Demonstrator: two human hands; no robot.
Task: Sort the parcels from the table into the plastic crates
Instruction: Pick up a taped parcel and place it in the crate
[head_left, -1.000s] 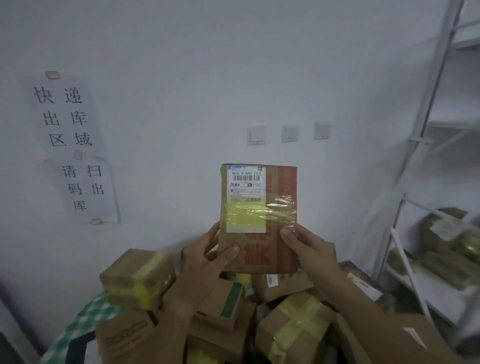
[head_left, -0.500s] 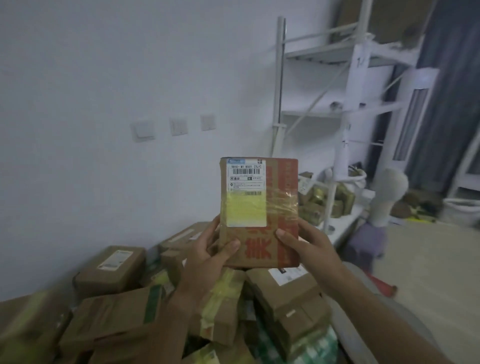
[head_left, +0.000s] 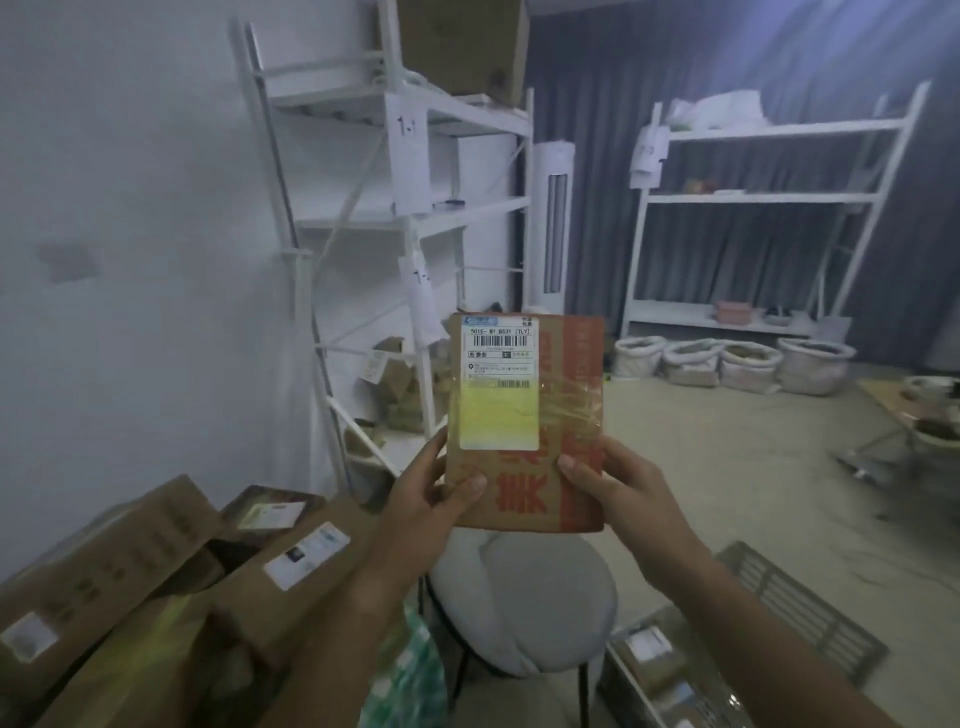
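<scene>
I hold a flat brown cardboard parcel (head_left: 550, 426) upright in front of me, its white shipping label and yellow tape facing me, red print on the right side. My left hand (head_left: 426, 499) grips its lower left edge with the thumb across the front. My right hand (head_left: 618, 483) grips its lower right edge the same way. Several more brown parcels (head_left: 156, 582) lie piled on the table at lower left. A grey slatted plastic crate (head_left: 795, 603) with a parcel in it sits on the floor at lower right.
A grey cushioned chair (head_left: 524, 603) stands directly below the parcel. White metal shelving (head_left: 410, 218) stands against the left wall, with another rack (head_left: 769, 202) before the dark curtain. Several white sacks (head_left: 727, 364) line the floor. A green checked cloth (head_left: 410, 675) hangs off the table's edge.
My view has swung right, from the wall and parcel pile towards the shelves, chair and floor crate. The parcel stays held upright in both hands at the same spot before me.
</scene>
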